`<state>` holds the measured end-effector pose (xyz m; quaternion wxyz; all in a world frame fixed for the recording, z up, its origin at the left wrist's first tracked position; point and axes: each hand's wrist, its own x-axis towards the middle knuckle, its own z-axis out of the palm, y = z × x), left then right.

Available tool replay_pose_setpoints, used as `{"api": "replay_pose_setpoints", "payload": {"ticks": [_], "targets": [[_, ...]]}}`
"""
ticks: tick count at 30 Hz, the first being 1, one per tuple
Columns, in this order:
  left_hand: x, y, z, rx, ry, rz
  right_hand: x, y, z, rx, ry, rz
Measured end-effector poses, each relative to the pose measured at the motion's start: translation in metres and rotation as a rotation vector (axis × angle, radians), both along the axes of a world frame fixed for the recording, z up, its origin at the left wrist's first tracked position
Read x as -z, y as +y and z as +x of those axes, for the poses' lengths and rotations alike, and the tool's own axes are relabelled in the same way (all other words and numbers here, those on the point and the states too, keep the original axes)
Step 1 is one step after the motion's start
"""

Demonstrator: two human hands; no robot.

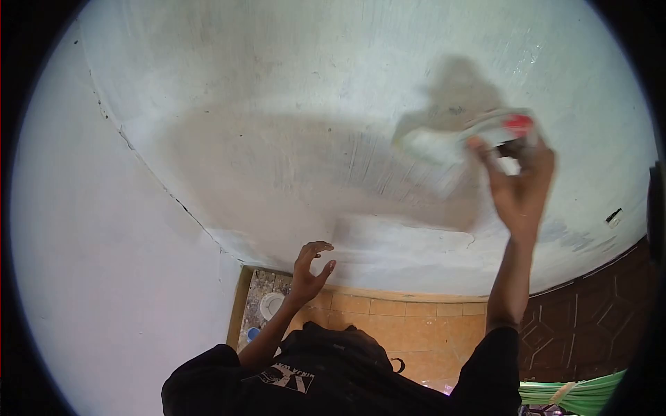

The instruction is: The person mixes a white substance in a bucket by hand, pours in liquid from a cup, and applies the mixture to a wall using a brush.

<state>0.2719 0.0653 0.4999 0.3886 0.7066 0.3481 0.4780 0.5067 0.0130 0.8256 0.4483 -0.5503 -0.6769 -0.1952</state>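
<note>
Gripping a trowel (479,135) by its red-capped handle, the right hand (519,184) presses the blade flat against the wall (277,139), spreading wet plaster. Left hand (310,267) hangs free below, fingers spread, steadying balance.

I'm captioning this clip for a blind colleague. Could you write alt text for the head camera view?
A person's right hand presses a flat tool with a red spot against a pale wall, beside a darker grey patch. The left hand hangs open and empty lower down, above an orange tiled floor with a white bowl on it.
</note>
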Motion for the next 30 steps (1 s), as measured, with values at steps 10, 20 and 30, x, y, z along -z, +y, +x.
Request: {"api": "replay_pose_setpoints", "payload": {"ticks": [10,20,30], "targets": [[-0.002,0.002,-0.005,-0.034,-0.012,0.011,0.041,0.012,-0.001,0.012,-0.084,-0.337],[0.005,-0.002,-0.007,-0.01,-0.011,0.008,0.031,-0.022,0.031,0.061,-0.062,-0.138],[0.013,-0.008,0.015,0.1,0.007,-0.014,0.001,-0.043,0.048,0.11,0.173,-0.054]]}}
